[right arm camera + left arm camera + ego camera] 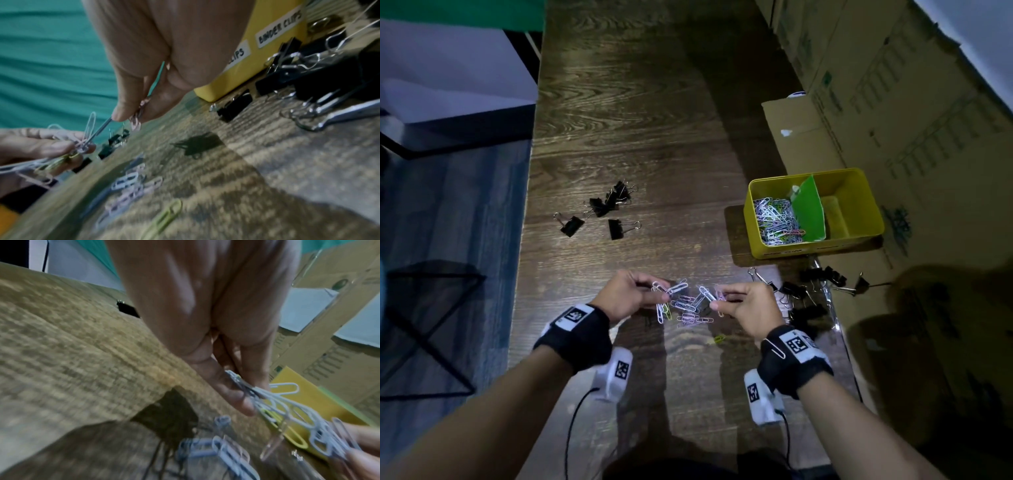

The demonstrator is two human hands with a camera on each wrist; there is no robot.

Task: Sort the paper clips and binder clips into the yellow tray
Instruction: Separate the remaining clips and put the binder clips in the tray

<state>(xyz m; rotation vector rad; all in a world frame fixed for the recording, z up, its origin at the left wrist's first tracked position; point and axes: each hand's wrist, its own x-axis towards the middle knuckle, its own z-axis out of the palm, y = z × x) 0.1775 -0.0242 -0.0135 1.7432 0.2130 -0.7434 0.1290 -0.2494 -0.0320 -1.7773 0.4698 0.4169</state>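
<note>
Grip: left hand [626, 294] pinches a bunch of paper clips [661, 301] btwn thumb and fingers, white and yellow-green ones hanging from it; right hand [748, 306] pinches a pink paper clip [136, 121] at its fingertips, w/ a blue-white clip just beside it. Both hands held over the wooden table [637, 120], near front edge, facing each other. Far left on table: group of black binder clips [602, 210], approx. six, silver handles, well apart from hands. Centre, btwn the hands and under them: loose paper clips [690, 310] on table, white, blue, pink; a single yellow-green clip [719, 339] lies nearer the person. Right of right hand: second group of black binder clips [815, 291], some overlapping, just in front of tray. Yellow tray [859, 236] at right, beyond that group; green divider [808, 209] splits it. Left compartment holds a heap of mixed-colour paper clips [777, 219]; right compartment, contents not discernible. Tray front carries white labels, one reading "BINDER CLIPS" [279, 30]. Cardboard boxes [893, 102] along the right side, behind the tray.
</note>
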